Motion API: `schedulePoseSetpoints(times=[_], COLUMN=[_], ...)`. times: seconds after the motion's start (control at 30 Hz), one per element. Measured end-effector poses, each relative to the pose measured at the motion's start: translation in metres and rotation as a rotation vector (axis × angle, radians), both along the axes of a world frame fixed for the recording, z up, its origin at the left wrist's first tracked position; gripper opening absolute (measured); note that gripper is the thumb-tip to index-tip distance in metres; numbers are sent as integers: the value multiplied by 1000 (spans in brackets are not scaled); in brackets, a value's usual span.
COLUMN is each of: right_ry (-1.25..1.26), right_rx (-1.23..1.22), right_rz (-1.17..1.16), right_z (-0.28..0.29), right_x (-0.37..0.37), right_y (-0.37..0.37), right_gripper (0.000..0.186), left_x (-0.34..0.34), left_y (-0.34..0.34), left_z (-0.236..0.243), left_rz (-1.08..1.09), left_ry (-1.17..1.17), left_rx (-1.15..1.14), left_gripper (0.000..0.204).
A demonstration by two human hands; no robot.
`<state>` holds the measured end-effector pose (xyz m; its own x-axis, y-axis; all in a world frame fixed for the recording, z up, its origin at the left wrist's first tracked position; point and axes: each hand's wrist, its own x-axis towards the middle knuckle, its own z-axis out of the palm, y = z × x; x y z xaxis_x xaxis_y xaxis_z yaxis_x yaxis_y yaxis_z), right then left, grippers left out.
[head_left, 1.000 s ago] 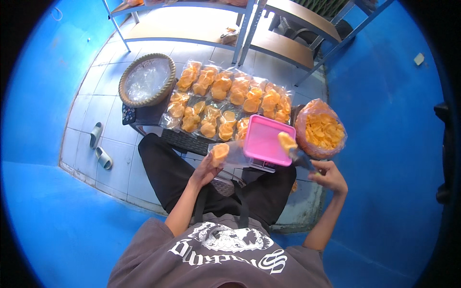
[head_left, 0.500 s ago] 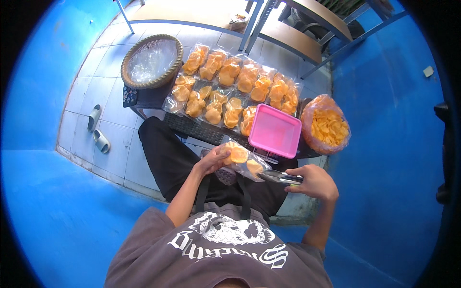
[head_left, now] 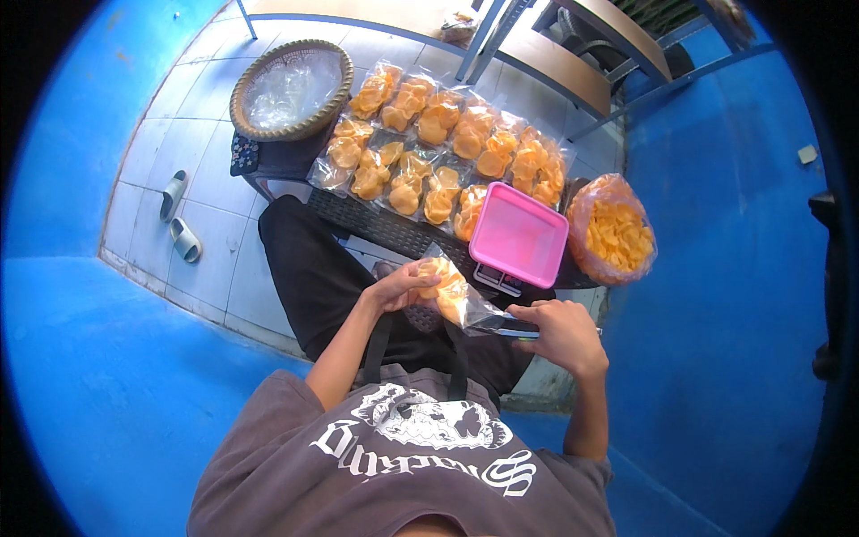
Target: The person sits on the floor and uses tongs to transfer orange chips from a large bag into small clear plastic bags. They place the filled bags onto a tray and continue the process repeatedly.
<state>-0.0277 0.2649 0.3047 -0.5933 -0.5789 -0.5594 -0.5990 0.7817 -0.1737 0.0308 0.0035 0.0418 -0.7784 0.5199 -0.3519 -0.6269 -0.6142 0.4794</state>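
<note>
Both hands hold one clear plastic bag of orange crackers (head_left: 452, 294) over my lap. My left hand (head_left: 398, 288) grips the filled end of the bag. My right hand (head_left: 562, 333) pinches the empty open end, stretched out flat to the right. Just beyond the bag stands a pink square tray (head_left: 519, 234) on a small scale. To its right a big clear bag of loose orange crackers (head_left: 616, 231) gapes open.
Several packed cracker bags (head_left: 429, 148) lie in rows on a dark low table (head_left: 376, 228). A woven basket with clear plastic (head_left: 291, 88) sits at its left end. Grey sandals (head_left: 179, 224) lie on the tiled floor. Wooden benches (head_left: 555, 67) stand behind.
My right hand came back from the big cracker bag and took the open end of the small bag. The bag now lies lower, across my lap, with more crackers inside.
</note>
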Motion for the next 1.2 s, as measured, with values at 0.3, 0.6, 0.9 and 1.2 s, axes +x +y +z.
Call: schedulePoseSetpoints(times=[0.3, 0.6, 0.9, 1.2], right_ry=[-8, 11, -71, 623], right_rx=[-62, -128, -682, 85], right_rz=[-126, -170, -659, -1008], right_z=[8, 4, 30, -53], right_x=[3, 6, -22, -96], right_y=[9, 21, 94, 150], right_gripper=[61, 56, 50, 44], left_x=[4, 8, 15, 17], left_y=[-6, -4, -18, -22], left_z=[-1, 1, -34, -43], left_rz=[110, 183, 472, 416], left_ry=[11, 10, -76, -35], left_rx=[178, 142, 322, 377], left_gripper=[59, 65, 67, 66])
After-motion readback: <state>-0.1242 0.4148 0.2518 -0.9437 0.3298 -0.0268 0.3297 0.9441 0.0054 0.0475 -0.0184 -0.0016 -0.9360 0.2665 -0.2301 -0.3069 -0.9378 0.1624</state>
